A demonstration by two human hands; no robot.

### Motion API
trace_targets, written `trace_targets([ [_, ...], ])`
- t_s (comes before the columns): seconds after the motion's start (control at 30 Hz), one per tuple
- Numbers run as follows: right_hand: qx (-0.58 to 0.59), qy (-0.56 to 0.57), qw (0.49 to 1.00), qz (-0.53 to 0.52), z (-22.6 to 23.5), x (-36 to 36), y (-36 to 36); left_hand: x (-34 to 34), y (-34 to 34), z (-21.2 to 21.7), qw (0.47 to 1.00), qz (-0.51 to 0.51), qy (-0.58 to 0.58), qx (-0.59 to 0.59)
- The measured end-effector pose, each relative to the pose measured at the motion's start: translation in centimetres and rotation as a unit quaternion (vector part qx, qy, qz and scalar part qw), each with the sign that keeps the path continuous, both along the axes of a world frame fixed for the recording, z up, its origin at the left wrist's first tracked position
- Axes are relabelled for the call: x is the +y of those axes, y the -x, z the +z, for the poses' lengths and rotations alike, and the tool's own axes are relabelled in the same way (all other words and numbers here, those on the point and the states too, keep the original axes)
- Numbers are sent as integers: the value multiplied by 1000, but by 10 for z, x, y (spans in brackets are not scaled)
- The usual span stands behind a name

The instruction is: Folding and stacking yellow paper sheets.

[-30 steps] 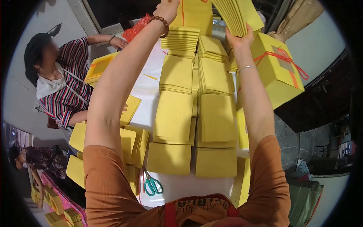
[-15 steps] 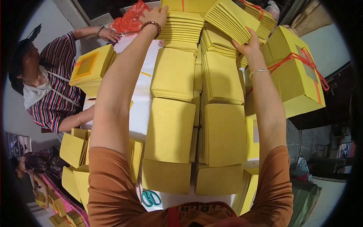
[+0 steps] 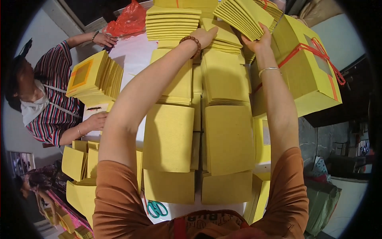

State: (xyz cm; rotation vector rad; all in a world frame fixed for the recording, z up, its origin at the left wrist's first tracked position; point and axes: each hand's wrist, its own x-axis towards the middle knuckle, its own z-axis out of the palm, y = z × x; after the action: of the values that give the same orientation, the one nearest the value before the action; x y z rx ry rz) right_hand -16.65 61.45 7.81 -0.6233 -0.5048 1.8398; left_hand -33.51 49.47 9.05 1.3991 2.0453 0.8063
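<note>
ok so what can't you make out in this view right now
All in the head view:
Right hand: some fingers, behind the yellow stack it holds.
Left hand: its palm, hidden by the hand's own back.
Red plastic: anything inside or under it, hidden by its folds.
Yellow box at the top: cut off by the upper edge.

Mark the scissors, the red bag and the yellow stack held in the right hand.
Scissors (image 3: 156,209): head view, on the green handles.
Red bag (image 3: 128,20): head view, on its crumpled middle.
Yellow stack (image 3: 242,20): head view, on its layered edges.
</note>
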Motion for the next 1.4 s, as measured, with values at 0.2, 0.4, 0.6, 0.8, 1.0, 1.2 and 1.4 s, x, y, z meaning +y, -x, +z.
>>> trace_targets([
  [0.2,-66,75,995,-6,-14,-3,-4,45,0,-30,986,95,6,-135],
  [0.4,-14,51,998,32,-39,4,-8,55,8,-55,940,52,28,-337],
  [0.6,43,6,997,-71,-47,-6,7,41,-9,-52,905,70,-11,-420],
  [0.8,58,-21,997,-47,-49,-3,2,49,4,-62,911,46,26,-409],
  [1.0,-13,0,1000,-23,-40,5,7,58,13,-73,880,31,1,-474],
  [1.2,-91,-60,994,-19,-22,8,18,63,21,-85,967,41,-3,-252],
  [1.4,-167,-91,982,9,4,-5,29,73,25,-99,976,-16,37,-215],
])
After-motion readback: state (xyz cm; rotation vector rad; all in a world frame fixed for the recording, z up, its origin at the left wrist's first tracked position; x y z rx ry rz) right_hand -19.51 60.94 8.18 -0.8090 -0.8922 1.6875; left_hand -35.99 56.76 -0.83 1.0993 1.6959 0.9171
